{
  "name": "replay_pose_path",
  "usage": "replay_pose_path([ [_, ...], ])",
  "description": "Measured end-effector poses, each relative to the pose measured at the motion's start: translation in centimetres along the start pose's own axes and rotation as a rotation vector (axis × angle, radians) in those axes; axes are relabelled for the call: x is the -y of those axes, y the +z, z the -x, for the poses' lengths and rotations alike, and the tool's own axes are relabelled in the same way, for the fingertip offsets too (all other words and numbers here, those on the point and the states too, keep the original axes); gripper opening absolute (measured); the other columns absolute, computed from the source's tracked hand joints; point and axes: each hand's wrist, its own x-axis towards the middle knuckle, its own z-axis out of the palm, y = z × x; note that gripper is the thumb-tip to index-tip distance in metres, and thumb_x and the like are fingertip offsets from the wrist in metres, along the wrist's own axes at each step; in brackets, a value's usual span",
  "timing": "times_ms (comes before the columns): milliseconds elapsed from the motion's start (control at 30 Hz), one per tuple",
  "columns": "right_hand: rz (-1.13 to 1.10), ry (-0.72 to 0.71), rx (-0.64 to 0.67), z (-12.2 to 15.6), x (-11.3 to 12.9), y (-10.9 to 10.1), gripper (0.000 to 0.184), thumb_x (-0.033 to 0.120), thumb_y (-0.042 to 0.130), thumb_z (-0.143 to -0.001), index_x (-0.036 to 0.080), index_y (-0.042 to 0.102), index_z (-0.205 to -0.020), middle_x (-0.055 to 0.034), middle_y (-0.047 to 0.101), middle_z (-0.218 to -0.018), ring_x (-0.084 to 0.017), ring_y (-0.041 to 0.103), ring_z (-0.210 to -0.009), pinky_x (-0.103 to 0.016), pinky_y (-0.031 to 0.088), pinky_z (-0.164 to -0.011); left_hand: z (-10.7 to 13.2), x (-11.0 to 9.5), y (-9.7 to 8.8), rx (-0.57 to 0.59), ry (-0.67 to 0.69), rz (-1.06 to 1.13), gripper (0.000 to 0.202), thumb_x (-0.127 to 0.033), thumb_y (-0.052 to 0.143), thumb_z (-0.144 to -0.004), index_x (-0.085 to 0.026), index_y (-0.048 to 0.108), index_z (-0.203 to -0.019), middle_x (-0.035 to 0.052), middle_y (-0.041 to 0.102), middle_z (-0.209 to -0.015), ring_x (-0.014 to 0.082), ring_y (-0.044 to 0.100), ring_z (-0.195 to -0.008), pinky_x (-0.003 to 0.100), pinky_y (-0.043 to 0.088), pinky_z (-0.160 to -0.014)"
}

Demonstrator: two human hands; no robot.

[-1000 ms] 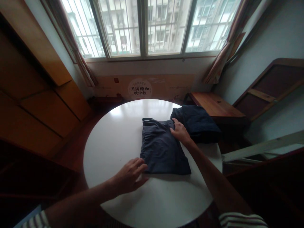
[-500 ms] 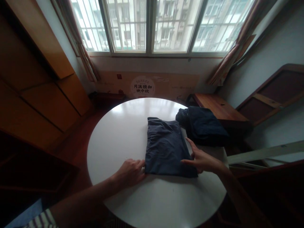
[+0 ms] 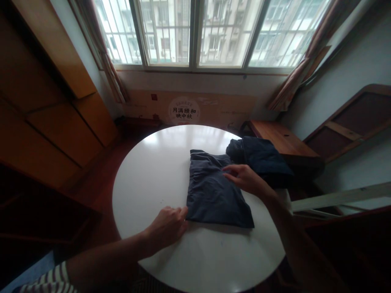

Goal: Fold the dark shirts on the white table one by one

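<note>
A round white counter point(image 3: 143, 191) carries a folded dark grey garment point(image 3: 212, 195) near its middle, a darker navy bundle point(image 3: 262, 160) just beside it. The left hand point(image 3: 166, 228) sits loosely curled against the garment's near edge, gripping nothing; the right hand point(image 3: 244, 179), open and empty, reaches over its upper corner

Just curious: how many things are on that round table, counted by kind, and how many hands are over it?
On the round white table:
Folded dark grey garment: 1
Dark navy clothing bundle: 1 (separate pieces cannot be told)
Hands: 2, the left hand and the right hand
Total: 4
</note>
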Motion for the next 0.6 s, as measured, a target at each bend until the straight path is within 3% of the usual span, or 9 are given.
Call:
replay_pose_path([
  [100, 0.037, -0.161, -0.066, -8.0, 1.3, 2.0, 0.023, 0.027, 0.06, -0.09, 0.015, 0.077, -0.099, -0.0103, 0.073, -0.095, -0.019, 0.067, -0.084, -0.028, 0.051, -0.082, -0.6, -0.4, -0.2, 0.046, -0.014, -0.036, 0.012, -0.021, 0.05, -0.094, -0.015, 0.058, -0.099, 0.0084, 0.07, -0.087, 0.0237, 0.069, -0.077, 0.037, 0.054, -0.075],
  [167, 0.115, -0.112, -0.03, -12.4, 1.6, 3.6, 0.032, 0.03, 0.069, -0.085, 0.012, 0.074, -0.111, -0.015, 0.069, -0.116, -0.022, 0.065, -0.103, -0.028, 0.048, -0.091, -1.0, -0.5, -0.2, 0.059, 0.003, -0.064, 0.014, -0.023, 0.048, -0.096, -0.015, 0.06, -0.099, 0.0095, 0.071, -0.088, 0.024, 0.069, -0.079, 0.037, 0.053, -0.076],
  [233, 0.173, -0.051, 0.062, -15.4, 1.5, 5.2, 0.038, 0.033, 0.075, -0.081, 0.011, 0.074, -0.112, -0.0148, 0.07, -0.117, -0.023, 0.065, -0.103, -0.026, 0.048, -0.088, -1.3, -0.5, 0.0, 0.061, 0.034, -0.081, 0.016, -0.024, 0.047, -0.097, -0.015, 0.061, -0.098, 0.0104, 0.07, -0.09, 0.0241, 0.069, -0.08, 0.038, 0.053, -0.077],
  [367, 0.211, -0.014, 0.147, -17.4, 0.1, 7.4, 0.018, 0.022, 0.07, -0.084, 0.013, 0.077, -0.097, -0.0086, 0.075, -0.094, -0.019, 0.068, -0.085, -0.022, 0.048, -0.074, -1.0, -0.3, 1.3, 0.058, 0.131, -0.108, 0.015, -0.019, 0.047, -0.097, -0.014, 0.061, -0.095, 0.0108, 0.069, -0.09, 0.0237, 0.068, -0.08, 0.039, 0.052, -0.076],
  [500, 0.247, 0.007, 0.106, -17.4, -1.0, 8.6, 0.021, 0.018, 0.06, -0.09, 0.015, 0.074, -0.105, -0.0095, 0.074, -0.104, -0.02, 0.066, -0.096, -0.024, 0.047, -0.079, -0.2, -0.6, 2.7, 0.052, 0.226, -0.138, 0.016, -0.01, 0.046, -0.094, -0.014, 0.06, -0.089, 0.0101, 0.067, -0.087, 0.0232, 0.066, -0.078, 0.037, 0.051, -0.073],
  [600, 0.26, -0.017, 0.086, -17.2, -0.8, 8.4, 0.026, 0.026, 0.063, -0.09, 0.015, 0.071, -0.112, -0.0118, 0.072, -0.111, -0.023, 0.065, -0.101, -0.029, 0.048, -0.084, 0.3, -1.0, 2.3, 0.054, 0.174, -0.108, 0.014, -0.011, 0.047, -0.093, -0.015, 0.059, -0.088, 0.0101, 0.066, -0.086, 0.0235, 0.066, -0.075, 0.038, 0.05, -0.072],
])
